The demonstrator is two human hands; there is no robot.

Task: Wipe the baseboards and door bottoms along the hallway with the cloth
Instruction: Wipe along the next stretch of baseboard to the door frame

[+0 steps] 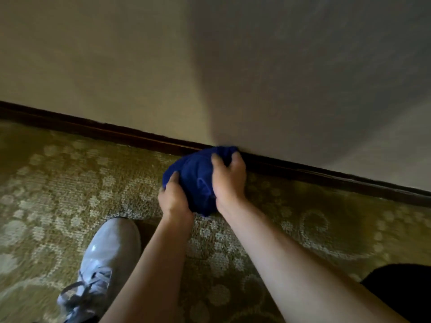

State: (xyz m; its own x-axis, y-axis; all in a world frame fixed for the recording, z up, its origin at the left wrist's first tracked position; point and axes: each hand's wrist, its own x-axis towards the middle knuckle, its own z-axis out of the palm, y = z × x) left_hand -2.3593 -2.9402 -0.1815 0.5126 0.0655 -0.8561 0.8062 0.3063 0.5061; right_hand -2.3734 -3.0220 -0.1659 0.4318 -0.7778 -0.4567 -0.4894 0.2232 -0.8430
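Gripping: both hands are closed on one bunched blue cloth (193,180), held low over the carpet's wall edge.
Left hand (173,199): fingers curled narrow into the near-left side of the bundle, thumb on top.
Right hand (229,180): clamped over the far-right side, fingertips (236,157) right at the wall edge.
Cloth: its far end touches or all but touches the baseboard; the near end hangs between the wrists above the carpet.
Baseboard (98,130): a dark wooden strip where wall meets carpet, long axis running from the upper left down to the lower right, dead ahead of both hands.
Nearer hand: the right, judged by its fingertips beside the strip; the left sits a little back.
Next move, as a judgement: slide the cloth along that axis.
Floor: patterned olive carpet (58,183), with a pale laced shoe (102,264) near the left arm.
Doors: none visible.
Writing, brands: none readable.
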